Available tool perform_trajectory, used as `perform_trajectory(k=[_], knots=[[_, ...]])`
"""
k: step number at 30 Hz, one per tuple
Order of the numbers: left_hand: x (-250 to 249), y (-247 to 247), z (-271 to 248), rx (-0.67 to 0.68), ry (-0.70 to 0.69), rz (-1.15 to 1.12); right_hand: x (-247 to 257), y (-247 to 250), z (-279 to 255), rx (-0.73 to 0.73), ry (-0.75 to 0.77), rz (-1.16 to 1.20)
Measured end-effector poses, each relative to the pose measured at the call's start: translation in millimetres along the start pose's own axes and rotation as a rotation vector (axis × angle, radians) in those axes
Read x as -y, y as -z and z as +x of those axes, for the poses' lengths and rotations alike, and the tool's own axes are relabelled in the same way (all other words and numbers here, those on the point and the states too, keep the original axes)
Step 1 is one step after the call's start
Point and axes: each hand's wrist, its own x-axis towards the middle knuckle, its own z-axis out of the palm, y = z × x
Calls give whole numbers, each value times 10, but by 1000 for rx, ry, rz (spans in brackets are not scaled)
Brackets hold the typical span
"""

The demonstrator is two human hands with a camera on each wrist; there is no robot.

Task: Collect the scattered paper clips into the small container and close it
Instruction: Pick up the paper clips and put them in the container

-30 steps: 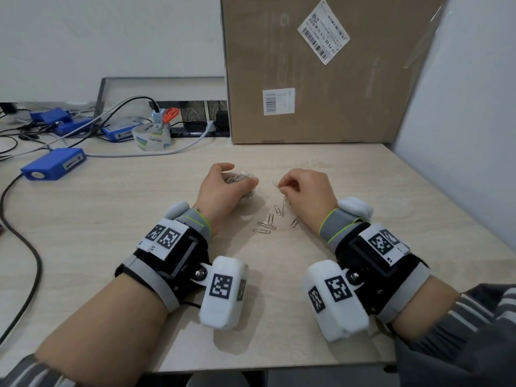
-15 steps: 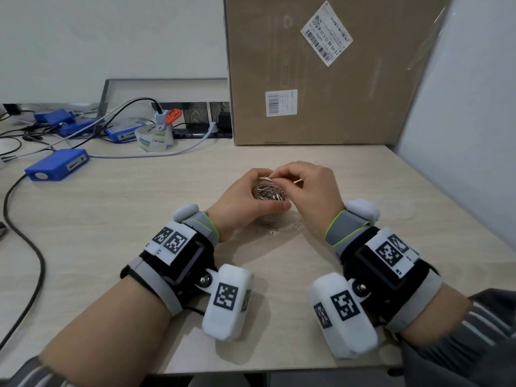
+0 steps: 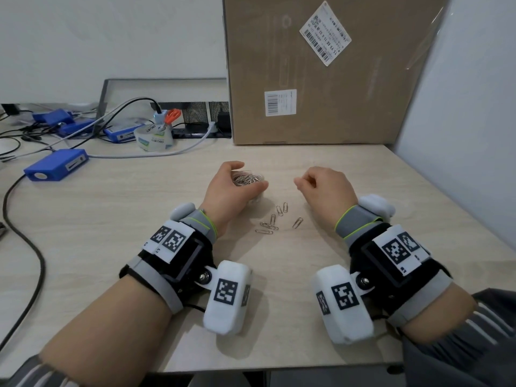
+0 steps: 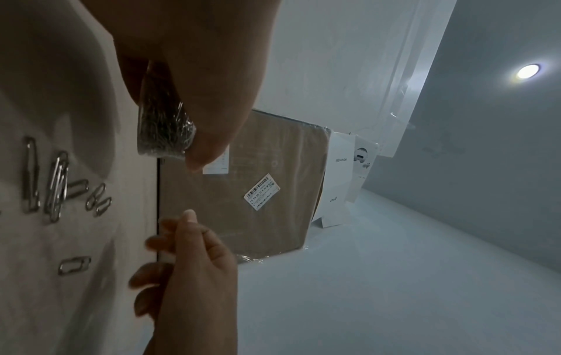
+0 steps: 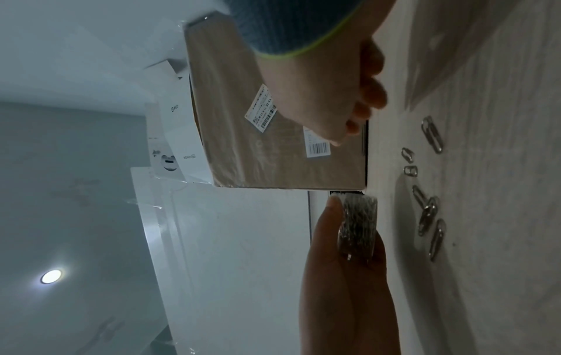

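The small container point(image 3: 249, 182) is gripped by the left hand point(image 3: 232, 188); only the wrist views show its clear wall packed with clips. Since half a second ago the right hand point(image 3: 326, 186) has been drawn away from it — fingers curled, nothing visibly held — six paper clips point(image 3: 275, 222) left mid-tabletop.

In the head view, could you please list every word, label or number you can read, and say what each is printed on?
"deli": printed around the roll of clear tape.
Tilted shipping label on the cardboard box: barcode and small print, too small to read.
Lower white label on the box: barcode, text too small to read.
Square black-and-white markers on the wrist units: patterns, no words.
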Motion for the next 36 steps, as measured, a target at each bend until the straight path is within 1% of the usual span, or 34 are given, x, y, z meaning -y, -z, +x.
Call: perform_trajectory(k=[3,5,7,9,11,13,15,17,19,21,29,36], knots=[[25,15,20,-33,37,-10,7,18,-30,149,-81,-17],[36,16,27,-40,46,-2,41,-13,-62,258,-82,68],[49,14,32,-45,46,9,82,-52,-94,328,-46,174],[49,9,28,-41,45,25,116,-73,-105,324,-8,273],[38,7,20,-36,49,34,121,-75,-90,278,21,339],[35,11,22,-35,57,30,106,-67,-63,213,60,312],[40,17,31,-38,59,34,75,-51,-44,180,105,193],[47,17,37,-41,59,38,47,-36,-40,226,137,42],[42,16,34,-45,59,34,35,-24,-48,342,153,-86],[37,13,30,-45,58,35,32,-17,-59,416,181,-175],[32,14,25,-39,69,32,57,-49,-59,351,228,-101],[51,17,32,-40,79,16,124,-65,-35,343,240,-239]])
